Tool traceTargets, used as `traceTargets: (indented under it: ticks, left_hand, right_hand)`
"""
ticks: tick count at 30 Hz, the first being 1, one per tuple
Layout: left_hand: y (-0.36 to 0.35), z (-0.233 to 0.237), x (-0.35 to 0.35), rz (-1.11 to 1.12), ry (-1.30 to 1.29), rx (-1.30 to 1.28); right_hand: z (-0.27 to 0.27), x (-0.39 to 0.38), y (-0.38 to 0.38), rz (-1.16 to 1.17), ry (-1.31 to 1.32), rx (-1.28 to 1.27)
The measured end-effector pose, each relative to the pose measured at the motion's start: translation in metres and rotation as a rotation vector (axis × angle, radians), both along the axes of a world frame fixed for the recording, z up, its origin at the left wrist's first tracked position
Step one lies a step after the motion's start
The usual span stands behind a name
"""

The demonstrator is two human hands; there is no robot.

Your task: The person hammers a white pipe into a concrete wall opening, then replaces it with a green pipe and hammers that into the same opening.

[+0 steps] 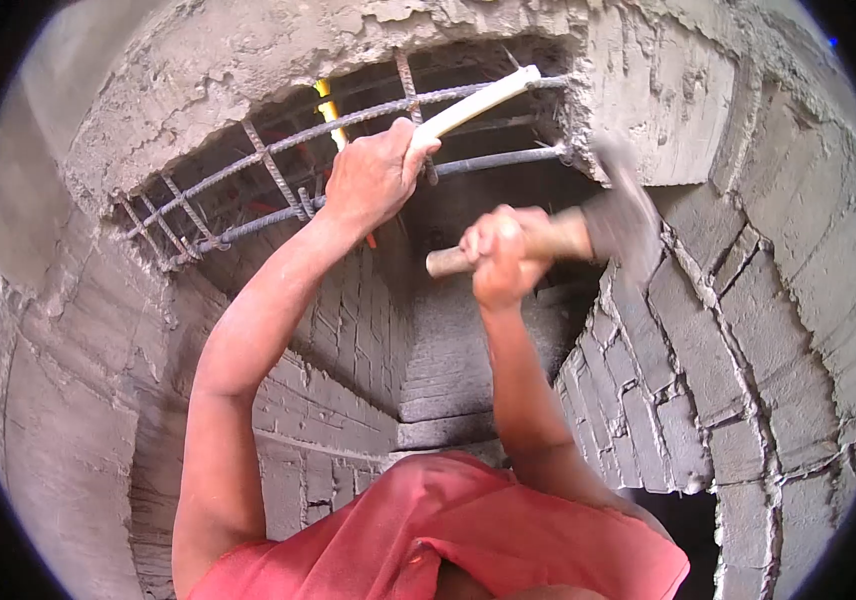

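Observation:
My left hand [376, 172] is closed around the lower end of a cream-white plastic pipe [478, 104], which slants up to the right across the steel reinforcing bars [343, 112]. The pipe's far end lies near the right edge of the opening in the concrete. Lower and to the right, my right hand [510, 252] grips the wooden handle of a hammer [566, 236]. The hammer's head is smeared by motion and hangs in front of the concrete and block wall.
Broken concrete [653, 95] surrounds the opening with the exposed bars. A yellow tube [329, 112] stands behind the bars. Mortared block walls [748, 330] rise on both sides, and a narrow gap drops away between them below my hands.

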State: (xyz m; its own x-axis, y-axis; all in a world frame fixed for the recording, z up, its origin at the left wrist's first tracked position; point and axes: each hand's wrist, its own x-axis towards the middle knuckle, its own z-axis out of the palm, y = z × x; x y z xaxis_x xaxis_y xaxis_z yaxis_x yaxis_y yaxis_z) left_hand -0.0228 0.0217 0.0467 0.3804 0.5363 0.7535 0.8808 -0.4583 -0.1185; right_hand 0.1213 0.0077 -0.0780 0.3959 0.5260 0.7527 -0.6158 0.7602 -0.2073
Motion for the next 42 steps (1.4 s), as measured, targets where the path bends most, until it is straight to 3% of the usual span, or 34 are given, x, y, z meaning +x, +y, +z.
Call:
traceTargets:
  ticks: [4, 6, 7, 8, 14, 17, 18, 20, 23, 27, 30, 31, 33, 34, 36, 39, 41, 42]
  left_hand:
    - [-0.016, 0.003, 0.014, 0.013, -0.074, -0.054]
    - [-0.028, 0.005, 0.029, 0.028, -0.125, -0.110]
    - [-0.033, 0.006, 0.036, 0.055, -0.163, -0.135]
    - [-0.037, 0.008, 0.040, 0.085, -0.196, -0.154]
    - [-0.052, 0.015, 0.060, 0.119, -0.207, -0.142]
    - [-0.054, 0.015, 0.068, 0.127, -0.230, -0.132]
    - [-0.056, 0.014, 0.071, 0.128, -0.243, -0.128]
    - [-0.057, 0.016, 0.078, 0.157, -0.248, -0.131]
    - [-0.059, 0.013, 0.086, 0.188, -0.257, -0.124]
    - [-0.058, 0.012, 0.091, 0.218, -0.276, -0.192]
    - [-0.057, 0.012, 0.095, 0.232, -0.261, -0.173]
    - [-0.057, 0.012, 0.098, 0.249, -0.261, -0.179]
    - [-0.056, 0.012, 0.100, 0.273, -0.264, -0.175]
    - [-0.053, 0.008, 0.098, 0.247, -0.272, -0.169]
    - [-0.049, 0.011, 0.097, 0.213, -0.269, -0.144]
    - [-0.045, 0.009, 0.096, 0.224, -0.307, -0.143]
    - [-0.045, 0.001, 0.090, 0.227, -0.295, -0.178]
    - [-0.043, -0.005, 0.089, 0.210, -0.280, -0.211]
  right_hand:
    - [-0.001, -0.003, -0.008, -0.109, 0.139, 0.162]
    - [0.005, 0.000, 0.014, -0.018, -0.019, -0.131]
    - [0.023, 0.019, 0.007, 0.107, -0.223, -0.456]
    - [0.032, 0.026, 0.006, 0.153, -0.174, -0.490]
    - [0.055, 0.074, -0.034, -0.113, 0.154, -0.089]
    - [0.068, 0.084, -0.037, -0.026, 0.289, 0.060]
    - [0.059, 0.078, -0.021, 0.032, 0.322, 0.003]
    - [0.050, 0.067, -0.006, 0.037, -0.107, -0.343]
    - [0.053, 0.090, -0.021, 0.087, -0.240, -0.481]
    - [0.073, 0.121, -0.053, 0.070, 0.200, 0.011]
    - [0.080, 0.132, -0.046, -0.142, 0.389, 0.256]
    - [0.073, 0.114, -0.025, -0.652, 0.237, 0.086]
    - [0.054, 0.066, -0.005, -0.043, 0.084, -0.103]
    - [0.059, 0.076, -0.007, 0.308, -0.287, -0.498]
    - [0.052, 0.088, -0.019, 0.325, -0.196, -0.522]
    - [0.047, 0.105, -0.032, 0.212, 0.097, -0.209]
    - [0.041, 0.128, -0.032, 0.274, 0.143, 0.158]
    - [0.045, 0.134, -0.046, 0.165, 0.161, 0.173]
